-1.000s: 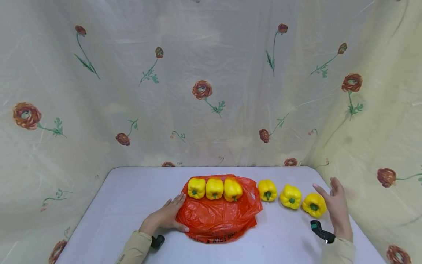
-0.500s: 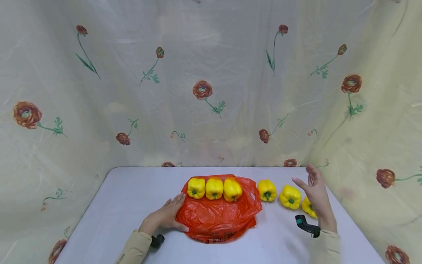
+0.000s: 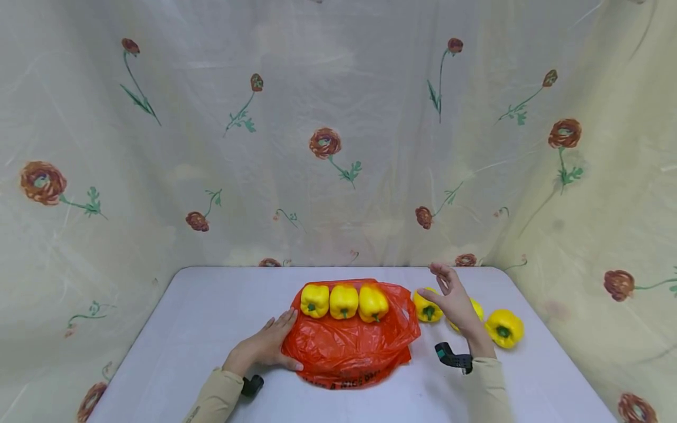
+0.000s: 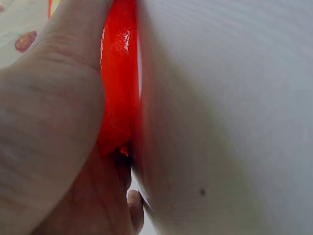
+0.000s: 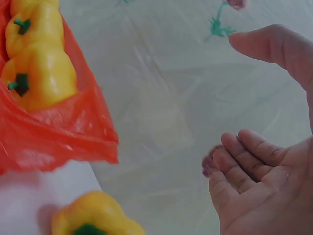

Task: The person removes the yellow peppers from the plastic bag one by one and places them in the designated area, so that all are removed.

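A red plastic bag (image 3: 349, 346) lies flat on the white table, with printed lettering along its near edge. Three yellow bell peppers (image 3: 344, 302) sit in a row on its far part. My left hand (image 3: 267, 346) rests at the bag's left edge, fingers straight and thumb over the near side; in the left wrist view the red plastic (image 4: 117, 83) runs beside the palm. Right of the bag, my right hand (image 3: 452, 302) is raised with nothing in it, thumb apart from the fingers. It overlaps a yellow pepper (image 3: 428, 306) and partly hides a second one (image 3: 477, 308).
Farther right stands another yellow pepper (image 3: 504, 329), close to the right edge of the table (image 3: 545, 376). A pale curtain (image 3: 338, 205) with flower prints surrounds the table at the back and sides.
My right hand has moved left from beside the rightmost pepper to over the pepper nearest the bag. The left hand, bag and peppers have stayed in place.
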The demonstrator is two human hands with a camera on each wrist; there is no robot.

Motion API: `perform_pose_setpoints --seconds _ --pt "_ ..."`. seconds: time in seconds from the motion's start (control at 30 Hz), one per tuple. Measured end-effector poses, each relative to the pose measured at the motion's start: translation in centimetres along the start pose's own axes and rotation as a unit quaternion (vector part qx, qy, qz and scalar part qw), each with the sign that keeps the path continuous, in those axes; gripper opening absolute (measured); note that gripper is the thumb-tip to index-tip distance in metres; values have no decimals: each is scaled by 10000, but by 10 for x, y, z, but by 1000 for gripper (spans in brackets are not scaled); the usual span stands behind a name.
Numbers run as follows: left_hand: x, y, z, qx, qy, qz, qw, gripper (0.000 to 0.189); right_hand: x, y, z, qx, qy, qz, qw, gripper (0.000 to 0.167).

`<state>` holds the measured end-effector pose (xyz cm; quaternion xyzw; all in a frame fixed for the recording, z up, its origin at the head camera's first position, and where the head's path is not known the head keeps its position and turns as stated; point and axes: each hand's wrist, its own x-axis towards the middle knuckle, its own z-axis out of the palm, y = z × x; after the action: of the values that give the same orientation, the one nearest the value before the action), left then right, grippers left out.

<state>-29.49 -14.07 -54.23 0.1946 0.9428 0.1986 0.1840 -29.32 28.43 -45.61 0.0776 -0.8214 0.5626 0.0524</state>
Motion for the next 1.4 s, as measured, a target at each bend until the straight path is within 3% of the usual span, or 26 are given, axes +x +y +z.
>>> perform_pose_setpoints --seconds 0.5,0.63,0.93,1.4 --pt "1 -1 1 76 31 -31 10000 125 7 -9 42 1 -583 -250 9980 70" --pt "2 -2 2 97 8 -51 9999 125 7 -11 49 41 -737 -155 9972 70" --pt "3 -3 3 97 24 -47 9999 126 6 -14 56 -162 -952 265 9950 73" --pt "2 -2 2 23 4 -41 10000 125 8 -14 62 -26 -1186 196 9927 70"
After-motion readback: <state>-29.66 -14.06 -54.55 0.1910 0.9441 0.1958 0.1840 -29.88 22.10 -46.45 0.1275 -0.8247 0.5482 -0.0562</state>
